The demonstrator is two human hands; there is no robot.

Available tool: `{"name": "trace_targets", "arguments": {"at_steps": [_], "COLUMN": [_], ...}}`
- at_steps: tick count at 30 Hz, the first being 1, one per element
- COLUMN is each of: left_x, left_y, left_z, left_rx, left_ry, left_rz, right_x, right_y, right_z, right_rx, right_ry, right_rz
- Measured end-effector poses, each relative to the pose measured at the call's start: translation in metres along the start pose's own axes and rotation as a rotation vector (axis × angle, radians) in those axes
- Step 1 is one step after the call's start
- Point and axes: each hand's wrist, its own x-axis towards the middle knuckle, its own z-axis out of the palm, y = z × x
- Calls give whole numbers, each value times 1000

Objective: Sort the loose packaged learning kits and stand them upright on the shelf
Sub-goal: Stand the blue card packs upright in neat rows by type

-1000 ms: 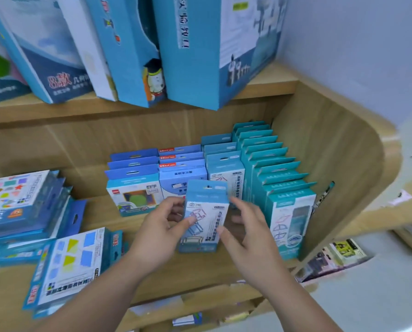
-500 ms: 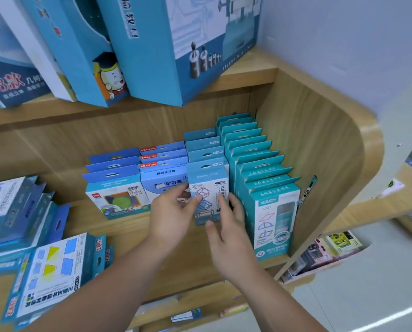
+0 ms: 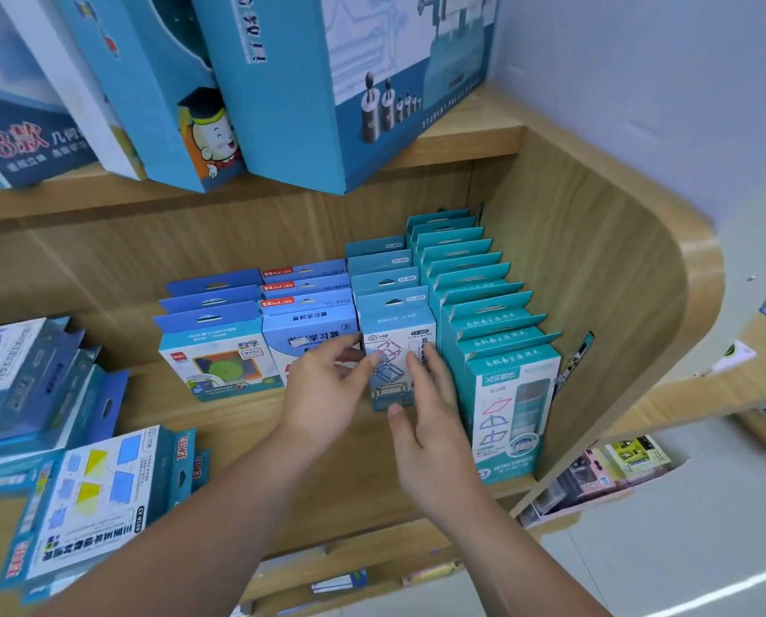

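Observation:
A light-blue kit (image 3: 394, 316) with cube drawings stands upright at the front of its row on the wooden shelf (image 3: 247, 420). My left hand (image 3: 323, 389) pinches its left edge with thumb and fingertips. My right hand (image 3: 425, 420) has its fingers on the kit's right side, against the teal row (image 3: 506, 394), and its thumb at the kit's lower front. Two more upright rows, dark blue (image 3: 212, 354) and mid blue (image 3: 310, 322), stand to the left. Loose kits lie flat in a pile (image 3: 29, 385) at far left, with more (image 3: 92, 501) near the shelf's front edge.
Large blue boxes (image 3: 328, 82) lean on the upper shelf and overhang the rows. The curved wooden side wall (image 3: 595, 305) closes the shelf on the right. Below it, more packets (image 3: 617, 465) lie on a lower shelf.
Both hands have carried the light-blue kit back from mid-air into the front of its row and stood it against the kits behind. The camera has shifted closer.

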Motion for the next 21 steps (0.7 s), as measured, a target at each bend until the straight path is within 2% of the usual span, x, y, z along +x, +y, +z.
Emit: {"name": "trace_targets", "arguments": {"at_steps": [5,9,21], "left_x": [-22,-48,-85], "left_y": [-10,-13,-83], "left_z": [-23,-73,-273], "left_rx": [-23,-67,158], "left_ry": [-15,64,524], "left_rz": [-30,-22,-17], "right_x": [-5,1,21], "right_y": [-10,-22,-119], "right_z": [3,24,151], "right_rx": [77,144,214], "right_ry": [49,44,-311], "right_rz": [-49,-124,-169]}}
